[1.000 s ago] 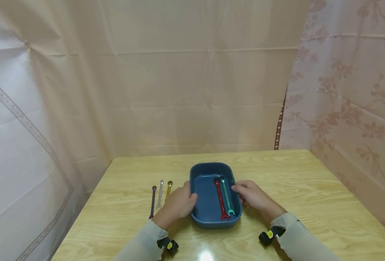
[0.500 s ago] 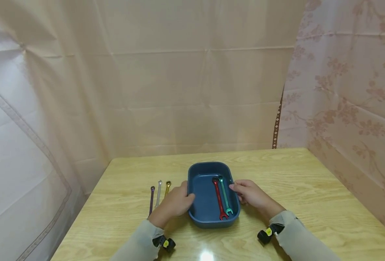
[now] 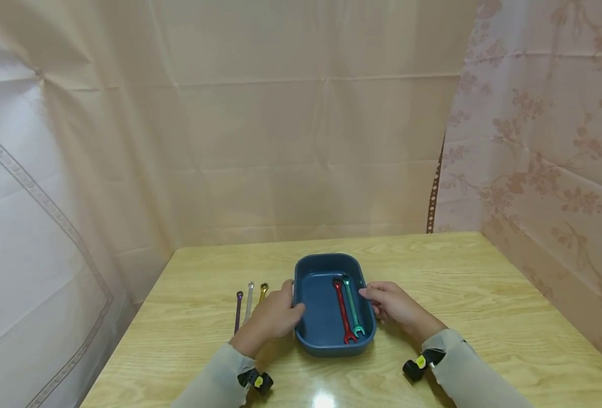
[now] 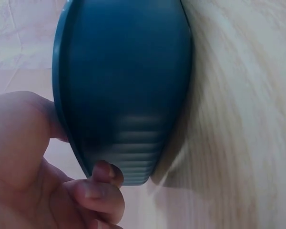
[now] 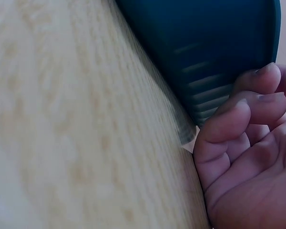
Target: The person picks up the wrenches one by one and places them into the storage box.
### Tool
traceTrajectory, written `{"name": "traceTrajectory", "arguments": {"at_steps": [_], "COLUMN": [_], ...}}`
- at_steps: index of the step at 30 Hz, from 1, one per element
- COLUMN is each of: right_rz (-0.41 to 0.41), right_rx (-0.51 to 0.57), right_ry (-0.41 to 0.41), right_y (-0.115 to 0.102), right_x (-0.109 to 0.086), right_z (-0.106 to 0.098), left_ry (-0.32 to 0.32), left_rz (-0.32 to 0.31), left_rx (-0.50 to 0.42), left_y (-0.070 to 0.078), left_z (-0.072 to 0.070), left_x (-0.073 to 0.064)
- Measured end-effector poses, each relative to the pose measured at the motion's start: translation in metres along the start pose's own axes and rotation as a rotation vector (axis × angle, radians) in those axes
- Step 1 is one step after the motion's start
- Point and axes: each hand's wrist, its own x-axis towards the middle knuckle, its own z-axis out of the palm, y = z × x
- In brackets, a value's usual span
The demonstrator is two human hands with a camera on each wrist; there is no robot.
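Five wrenches (image 3: 344,311) visible, one tray (image 3: 318,311), one table (image 3: 464,289), two hands (image 3: 275,314), two sleeves (image 3: 476,374), two wrist cameras (image 3: 414,370).

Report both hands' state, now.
Left hand: holding the left side of the blue rectangular tub, thumb over its rim.
Right hand: holding the tub's right side.

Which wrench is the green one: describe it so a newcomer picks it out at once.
On the wood-grain table, find the blue tray. Inside, toward its right wall as the person sees it, lies the green wrench. It alone is green, between that wall and the red wrench.
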Motion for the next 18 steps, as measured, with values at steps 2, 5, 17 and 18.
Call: {"name": "traceTrajectory", "arguments": {"at_steps": [2, 5, 17, 18], "right_rz": [-0.004, -0.008, -0.008, -0.005], "right_rx": [0.005, 0.011, 0.024, 0.022], "right_ry": [-0.005, -0.014, -0.035, -0.034], "right_y": [0.002, 0.004, 0.005, 0.005], "right_x": [0.001, 0.002, 0.002, 0.002], "right_z": [-0.001, -0.002, -0.003, -0.003], "left_ry": [0.001, 0.023, 0.116, 0.121], "left_rz": [-0.011, -0.006, -0.022, -0.027], "left_rx": [0.0, 0.022, 0.091, 0.092], "left_y": [0.001, 0.001, -0.006, -0.006], "left_z": [-0.002, -0.008, -0.048, -0.051], "left_x": [-0.001, -0.003, -0.004, -0.005]}}
